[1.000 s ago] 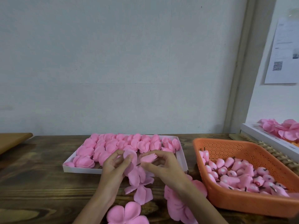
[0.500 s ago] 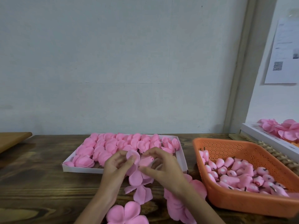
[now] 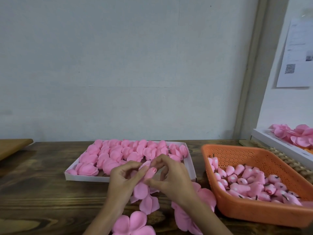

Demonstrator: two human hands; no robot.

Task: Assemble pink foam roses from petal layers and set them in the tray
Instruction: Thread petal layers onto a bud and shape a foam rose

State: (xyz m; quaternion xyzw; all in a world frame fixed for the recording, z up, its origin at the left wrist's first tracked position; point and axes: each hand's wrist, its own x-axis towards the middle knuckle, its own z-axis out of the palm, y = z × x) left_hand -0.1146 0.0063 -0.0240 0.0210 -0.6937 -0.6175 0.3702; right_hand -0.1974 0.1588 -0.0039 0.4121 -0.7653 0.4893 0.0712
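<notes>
A pale grey plaster wall (image 3: 118, 65) is filling the upper half of the view, and a dark brown wooden table (image 3: 42, 192) is running across below it. An orange perforated plastic basket (image 3: 254, 212) is sitting on the table at the right, holding a heap of small pink foam rosebuds with dark stubs (image 3: 245, 178). A shallow white cardboard tray (image 3: 84, 177) is lying near the middle, against the wall side, and rows of finished pink foam roses (image 3: 118, 153) are crowding it from the far edge down to the front left corner. A second white tray (image 3: 271, 145) holding loose pink petals is standing at the far right on a woven straw mat (image 3: 288, 161), and a printed white paper sheet (image 3: 296, 56) is hanging on the side wall above. The left hand (image 3: 123, 180) and the right hand (image 3: 174, 180) are meeting just in front of the tray's near edge, fingertips close together. Flat pink foam petal cut-outs (image 3: 133, 224) are lying on the table beneath the wrists. The left hand's fingers are pinching a pink five-lobed foam petal layer (image 3: 140, 190), whose lower lobes are hanging down towards the table. The right hand's thumb and curled fingers are gripping a single pink foam bud (image 3: 150, 173), which is pointing up and away between the two hands, right against the petal layer.
</notes>
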